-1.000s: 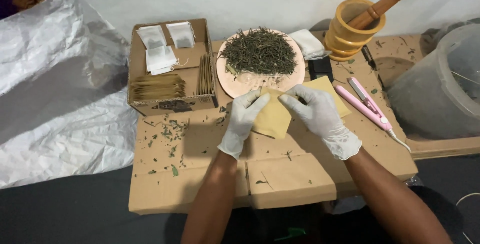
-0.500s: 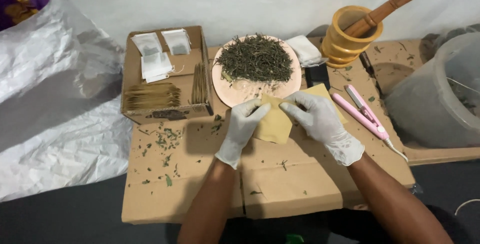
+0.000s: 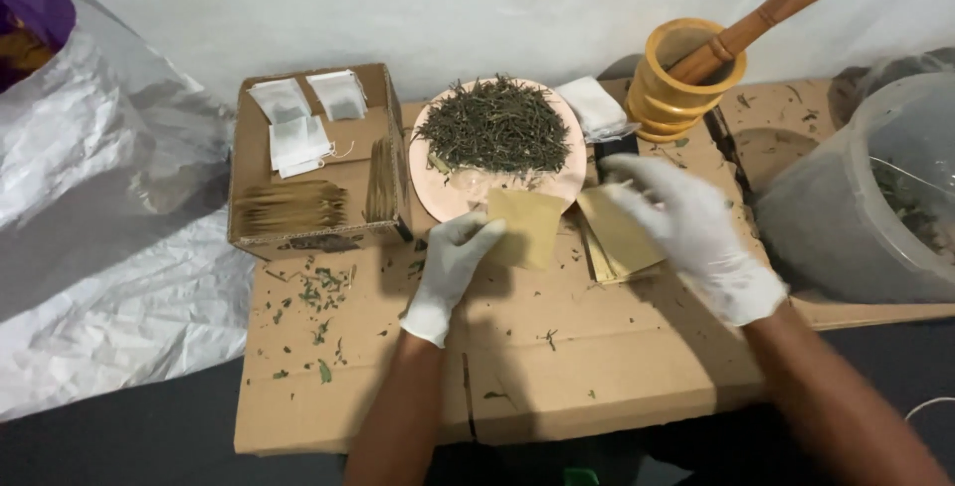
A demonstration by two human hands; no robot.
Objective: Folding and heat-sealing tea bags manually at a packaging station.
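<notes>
Left hand (image 3: 450, 265) pinches a small kraft paper pouch (image 3: 525, 228) just below the plate of dried herbs (image 3: 495, 128); right hand (image 3: 693, 222) hovers open over the pouch stack (image 3: 617, 239), nothing gripped.

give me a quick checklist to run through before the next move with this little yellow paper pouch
1. Left hand grips the yellow pouch: ok.
2. Right hand free, over the pouch stack: ok.
3. Pouch mouth open: cannot tell.
4. Dried herbs heaped on the pink plate, beside the pouch: ok.
5. Cardboard work surface free of crumbs: not ok, leaf bits scattered.
</notes>
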